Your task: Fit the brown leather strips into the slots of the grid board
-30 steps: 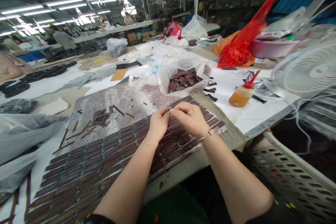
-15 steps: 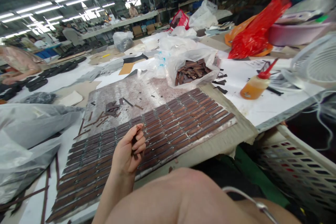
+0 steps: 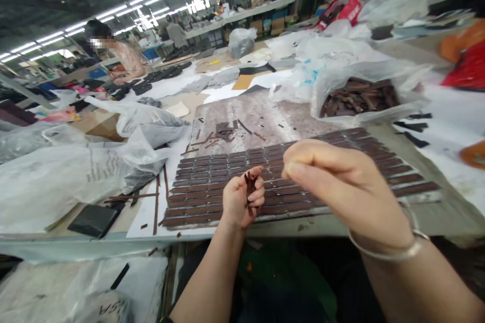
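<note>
Several small dark brown strips [image 3: 250,185] are gathered in my left hand [image 3: 242,197], whose fingers curl round them just above the front of the board. My right hand [image 3: 337,176], with a bangle at the wrist, hovers over the board's right part. Its thumb and fingers are pinched together, and whatever lies between them is hidden. Beneath both hands, rows of brown strips [image 3: 204,186] lie side by side on the board [image 3: 261,106]. Loose scraps and a small dark pile [image 3: 226,130] sit on its bare far part.
A clear plastic bag of brown pieces [image 3: 359,98] stands behind the board on the right. Large plastic bags [image 3: 94,176] lie at the left, near a black flat piece [image 3: 93,220]. A co-worker [image 3: 127,55] sits at the far left of the table.
The view has swung left, so the table appears further right. My right arm has drawn back from across the front, and its pinched hand now shows above the board. The left hand still holds strips.
</note>
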The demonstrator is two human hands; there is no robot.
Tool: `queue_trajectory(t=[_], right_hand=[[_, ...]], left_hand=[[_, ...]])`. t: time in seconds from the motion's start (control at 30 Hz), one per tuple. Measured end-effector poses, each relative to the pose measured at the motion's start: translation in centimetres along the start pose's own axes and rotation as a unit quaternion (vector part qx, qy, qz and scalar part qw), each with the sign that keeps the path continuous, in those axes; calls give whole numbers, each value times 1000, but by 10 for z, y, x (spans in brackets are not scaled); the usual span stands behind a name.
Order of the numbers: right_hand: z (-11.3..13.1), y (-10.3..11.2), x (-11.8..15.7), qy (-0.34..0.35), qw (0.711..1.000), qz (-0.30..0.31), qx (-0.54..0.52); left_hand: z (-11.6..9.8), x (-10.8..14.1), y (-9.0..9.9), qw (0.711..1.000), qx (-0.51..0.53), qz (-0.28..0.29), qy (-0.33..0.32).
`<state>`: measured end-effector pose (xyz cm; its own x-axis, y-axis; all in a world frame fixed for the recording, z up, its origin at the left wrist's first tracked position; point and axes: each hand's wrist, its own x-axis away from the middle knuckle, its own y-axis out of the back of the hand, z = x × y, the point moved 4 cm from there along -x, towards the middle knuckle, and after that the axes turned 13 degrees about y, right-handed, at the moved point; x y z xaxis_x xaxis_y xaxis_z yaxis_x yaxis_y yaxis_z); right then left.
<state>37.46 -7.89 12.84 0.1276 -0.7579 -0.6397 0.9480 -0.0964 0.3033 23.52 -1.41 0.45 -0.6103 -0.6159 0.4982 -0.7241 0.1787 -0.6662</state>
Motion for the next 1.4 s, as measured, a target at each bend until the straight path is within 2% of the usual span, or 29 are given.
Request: queue_trajectory(t=[0.07,0.13,0.2,0.37,0.5,0.6,0.7,0.77,0.97,1.07,1.13,1.2,1.3,1.4], right_hand=[[-34,-5,-3,-56,997,-20,54],[-63,-19,3,-81,994,25,73],[-80,-33,10,-89,990,71,80],[-85,-61,5,-57,983,140,108],[-86,-75,-4,-41,976,174,126],[-93,-74,-5,-90,975,146,139],[-101,-66,-4,-173,973,65,142],[-105,-61,-5,-215,967,20,136],[-113,-54,-10,-227,965,-18,131],[-119,-59,-10,-235,965,-9,118],[-125,-68,-10,-234,964,16,124],[-131,-79,-11,-230,958,48,165],[-141,-93,-13,-227,934,91,259],[-148,-104,-16,-232,904,137,332]], left_hand=[[0,-1,7,999,20,31,6],[1,-2,13,998,34,57,14],[2,-4,18,997,29,62,26],[3,-5,24,998,-20,36,48],[1,-1,26,997,-47,30,61],[-6,4,29,997,-66,26,38],[-16,6,35,995,-98,1,-11],[-23,5,39,990,-127,-35,-52],[-44,-4,44,960,-175,-153,-157],[-55,-5,48,944,-181,-198,-193],[-63,-4,57,926,-208,-228,-216],[-71,-2,67,893,-274,-264,-240],[-80,-1,82,814,-404,-327,-258],[-84,-2,87,730,-522,-371,-237]])
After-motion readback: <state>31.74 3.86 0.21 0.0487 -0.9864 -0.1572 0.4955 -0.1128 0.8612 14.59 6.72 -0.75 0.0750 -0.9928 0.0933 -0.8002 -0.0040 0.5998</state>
